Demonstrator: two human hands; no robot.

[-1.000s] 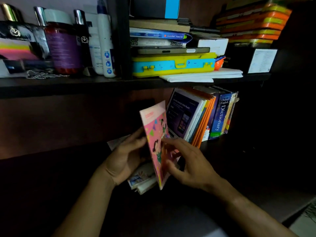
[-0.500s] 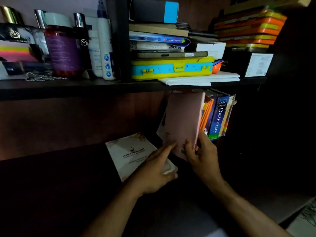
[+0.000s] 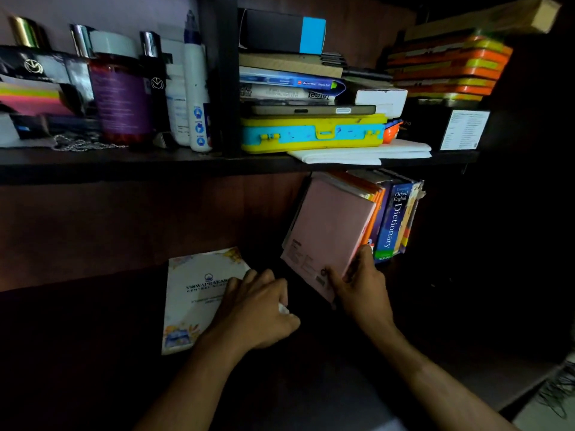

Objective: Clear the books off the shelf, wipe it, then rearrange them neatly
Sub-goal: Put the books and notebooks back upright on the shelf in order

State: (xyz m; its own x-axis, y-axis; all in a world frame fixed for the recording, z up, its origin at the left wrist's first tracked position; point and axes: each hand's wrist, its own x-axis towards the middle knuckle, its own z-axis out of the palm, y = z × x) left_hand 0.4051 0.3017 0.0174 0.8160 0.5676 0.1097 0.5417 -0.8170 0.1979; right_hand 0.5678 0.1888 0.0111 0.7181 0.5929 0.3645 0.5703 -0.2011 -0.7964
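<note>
Head view, lower shelf (image 3: 93,306) of a dark shelving unit. The right hand (image 3: 362,287) grips the lower right corner of a pink book (image 3: 329,231): the thumb lies across the back cover near the barcode, and the fingers wrap round the book's right edge. The pink book stands tilted, its top leaning rightward against a row of upright books (image 3: 378,209) at the right end of the lower shelf; its bottom corner sits forward of the row. In that row, orange-edged volumes stand directly behind the pink book, then a blue Oxford English Dictionary (image 3: 392,225) with spine outward, then a few worn spines to its right.

The left hand (image 3: 258,309) rests palm-down on a white booklet (image 3: 199,300) lying flat on the lower shelf, left of the pink book. Its fingers are curled over the booklet's right edge, and a bit of white shows under the knuckles; whether they pinch the pages cannot be told. The booklet's printed cover faces up, with a floral border and a crest.

Upper shelf (image 3: 155,164): at the left end, bottles and a purple jar (image 3: 123,101); right of a dark upright divider, a yellow-and-blue case (image 3: 311,135) under stacked books and a tablet; folded white paper (image 3: 361,152) overhangs the front edge; orange and yellow boxes (image 3: 448,70) are stacked at the right end.
</note>
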